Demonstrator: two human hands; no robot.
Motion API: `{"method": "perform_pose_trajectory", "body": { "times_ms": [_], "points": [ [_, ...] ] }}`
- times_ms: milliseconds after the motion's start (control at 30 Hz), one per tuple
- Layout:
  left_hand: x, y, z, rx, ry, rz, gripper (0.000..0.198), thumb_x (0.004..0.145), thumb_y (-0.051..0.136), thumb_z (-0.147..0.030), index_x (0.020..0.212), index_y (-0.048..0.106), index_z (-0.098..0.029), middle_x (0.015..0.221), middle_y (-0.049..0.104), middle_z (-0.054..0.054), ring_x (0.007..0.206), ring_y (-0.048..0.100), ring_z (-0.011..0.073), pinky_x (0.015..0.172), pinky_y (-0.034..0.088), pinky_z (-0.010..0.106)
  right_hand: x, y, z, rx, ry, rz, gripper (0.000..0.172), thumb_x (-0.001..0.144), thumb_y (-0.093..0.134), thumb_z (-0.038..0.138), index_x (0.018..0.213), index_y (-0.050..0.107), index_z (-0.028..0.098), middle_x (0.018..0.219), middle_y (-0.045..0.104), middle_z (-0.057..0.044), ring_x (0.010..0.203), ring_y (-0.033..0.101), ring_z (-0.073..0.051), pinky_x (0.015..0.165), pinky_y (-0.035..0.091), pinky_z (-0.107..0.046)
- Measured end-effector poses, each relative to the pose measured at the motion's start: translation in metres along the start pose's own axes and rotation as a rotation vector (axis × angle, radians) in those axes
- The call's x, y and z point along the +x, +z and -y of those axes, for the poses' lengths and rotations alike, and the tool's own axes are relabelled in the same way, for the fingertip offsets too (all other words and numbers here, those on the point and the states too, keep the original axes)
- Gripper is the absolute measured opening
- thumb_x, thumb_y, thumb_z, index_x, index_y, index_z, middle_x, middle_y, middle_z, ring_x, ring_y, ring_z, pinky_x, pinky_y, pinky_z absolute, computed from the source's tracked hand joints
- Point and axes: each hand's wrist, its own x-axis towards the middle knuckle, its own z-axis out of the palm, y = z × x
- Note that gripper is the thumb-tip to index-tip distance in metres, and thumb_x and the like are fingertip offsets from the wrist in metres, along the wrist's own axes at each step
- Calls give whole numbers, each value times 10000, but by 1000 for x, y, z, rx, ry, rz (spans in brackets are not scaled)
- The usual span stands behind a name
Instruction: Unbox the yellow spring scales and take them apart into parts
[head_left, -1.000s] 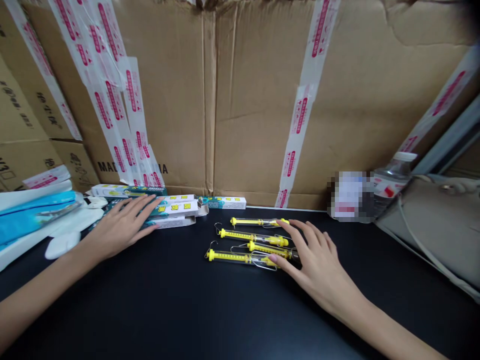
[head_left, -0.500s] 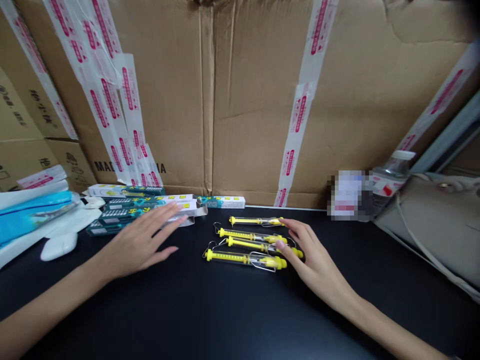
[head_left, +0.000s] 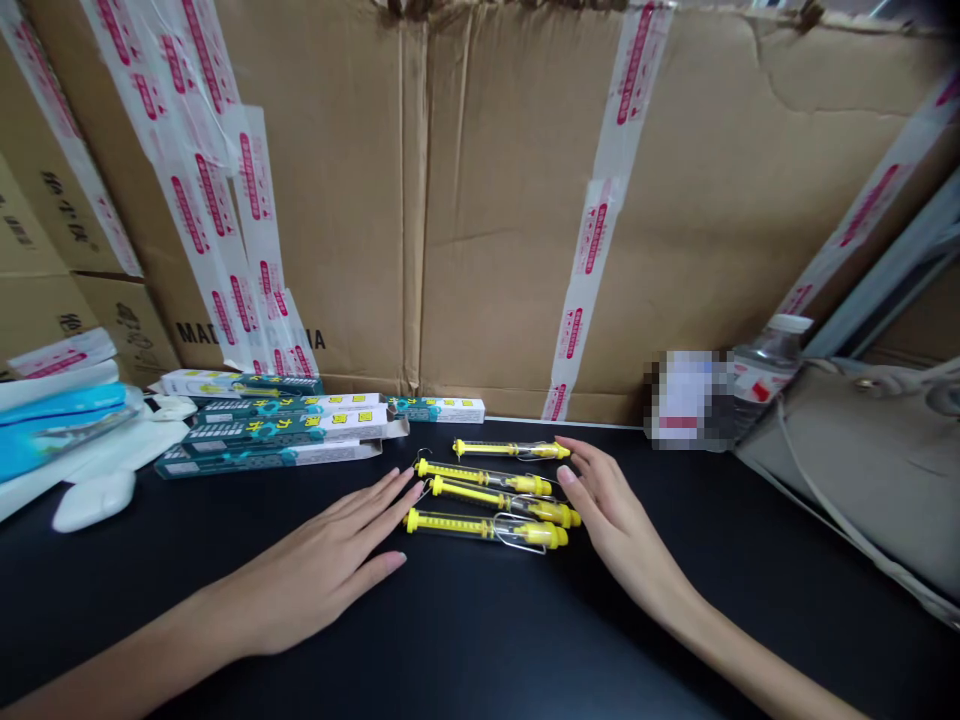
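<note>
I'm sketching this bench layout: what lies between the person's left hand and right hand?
Four yellow tubular spring scales lie between the left hand and the right hand on the black tabletop, as the head view shows.

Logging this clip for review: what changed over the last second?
The left hand has left the teal boxes and moved right, open, to the left ends of the yellow spring scales. The right hand eased back to their right ends, holding nothing. One middle scale slid left. The boxes and the other scales stayed roughly where they were.
</note>
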Motion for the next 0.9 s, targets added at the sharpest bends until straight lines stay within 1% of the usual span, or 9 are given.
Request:
{"method": "perform_pose_trajectory", "body": {
  "times_ms": [67, 133, 267, 333, 467, 600, 700, 800, 900],
  "points": [
    [0, 1, 1, -25, 3, 3, 674, 1049, 420, -425, 1594, 32, -339, 1633, 225, 12, 1477, 319, 242, 1157, 428, 410, 14, -2, 1, -115, -147, -3, 350, 1038, 419, 373, 1369, 452, 262, 1372, 540, -131, 1308, 534, -287, 1084, 457, -511],
    [0, 1, 0, -58, -14, 10, 669, 1046, 428, -430, 1592, 52, -341, 1633, 227, 10, 1477, 322, 243, 1168, 412, 412, 35, 0, 2, -151, -242, 68, 306, 1022, 461, 318, 1316, 498, 244, 1292, 590, -123, 1224, 587, -277, 1050, 488, -491],
    [-3, 0, -2, -130, -79, 28, 633, 1048, 425, -446, 1587, 107, -347, 1642, 212, -3, 1488, 304, 244, 1205, 346, 411, 86, 22, 1, -206, -395, 212, 263, 996, 516, 214, 1254, 563, 231, 1239, 625, -104, 1165, 618, -248, 998, 530, -437],
    [-4, -1, -3, -157, -87, 30, 632, 1045, 430, -455, 1587, 127, -337, 1644, 209, 1, 1493, 297, 245, 1215, 323, 408, 109, 38, -3, -243, -436, 248, 277, 1000, 542, 224, 1274, 569, 198, 1251, 628, -113, 1171, 613, -252, 999, 521, -461],
    [-5, -2, -2, -186, -106, 67, 641, 1046, 408, -478, 1591, 106, -324, 1653, 183, 1, 1506, 266, 245, 1229, 288, 424, 142, 65, -14, -323, -470, 317, 330, 977, 625, 335, 1270, 600, 185, 1287, 624, -96, 1063, 656, -241, 884, 568, -454],
    [-4, -3, -2, -231, -130, 91, 643, 1046, 397, -490, 1593, 108, -317, 1651, 206, 1, 1502, 280, 251, 1231, 284, 439, 153, 77, -25, -392, -434, 336, 320, 980, 619, 334, 1266, 603, 190, 1287, 624, -96, 1060, 656, -238, 884, 569, -449],
    [-3, -5, -3, -265, -138, 85, 645, 1042, 402, -495, 1596, 139, -296, 1650, 220, 16, 1504, 277, 262, 1232, 277, 456, 148, 75, -33, -411, -374, 291, 328, 977, 625, 332, 1268, 600, 182, 1285, 625, -99, 1061, 657, -240, 884, 568, -450],
    [-2, -6, -4, -287, -155, 107, 649, 1037, 391, -519, 1596, 181, -265, 1652, 228, 31, 1515, 247, 264, 1239, 250, 466, 140, 63, -36, -391, -306, 210, 336, 974, 630, 331, 1271, 598, 176, 1280, 626, -100, 1060, 658, -242, 882, 569, -450],
    [-3, -8, -6, -329, -187, 110, 662, 1026, 399, -540, 1594, 208, -259, 1652, 250, 38, 1515, 251, 266, 1240, 243, 471, 130, 38, -35, -339, -245, 93, 325, 978, 623, 332, 1267, 600, 185, 1282, 626, -96, 1058, 658, -238, 882, 569, -450]
  ]
}}
